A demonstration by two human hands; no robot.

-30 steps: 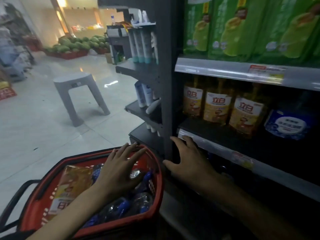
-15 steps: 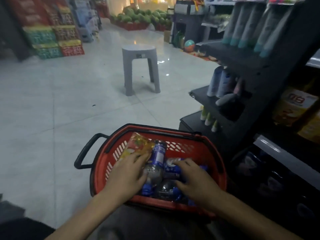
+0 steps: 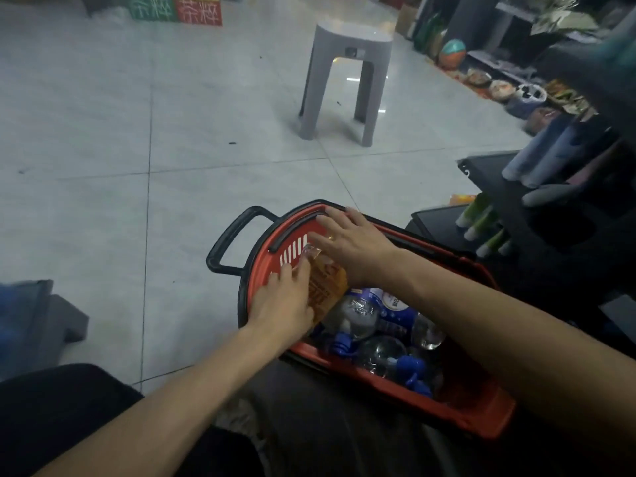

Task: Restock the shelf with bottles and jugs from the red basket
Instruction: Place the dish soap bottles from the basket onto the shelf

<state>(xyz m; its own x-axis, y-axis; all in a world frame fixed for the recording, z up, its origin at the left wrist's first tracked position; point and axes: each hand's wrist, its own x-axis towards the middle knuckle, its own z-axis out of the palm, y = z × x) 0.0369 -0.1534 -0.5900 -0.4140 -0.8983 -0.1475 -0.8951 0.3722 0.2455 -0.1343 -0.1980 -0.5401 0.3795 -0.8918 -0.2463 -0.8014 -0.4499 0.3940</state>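
Left hand (image 3: 285, 304) grips the glossy orange-labelled jug (image 3: 326, 288); right hand (image 3: 354, 246) lies spread flat atop it, inside the slotted red basket (image 3: 481, 418).

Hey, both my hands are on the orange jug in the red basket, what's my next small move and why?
Probably close both hands round the orange jug and lift it straight up: left hand and right hand flank it, and it lies atop the water bottles.

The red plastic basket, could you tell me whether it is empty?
No, the red plastic basket holds clear blue-capped bottles and an orange-labelled jug.
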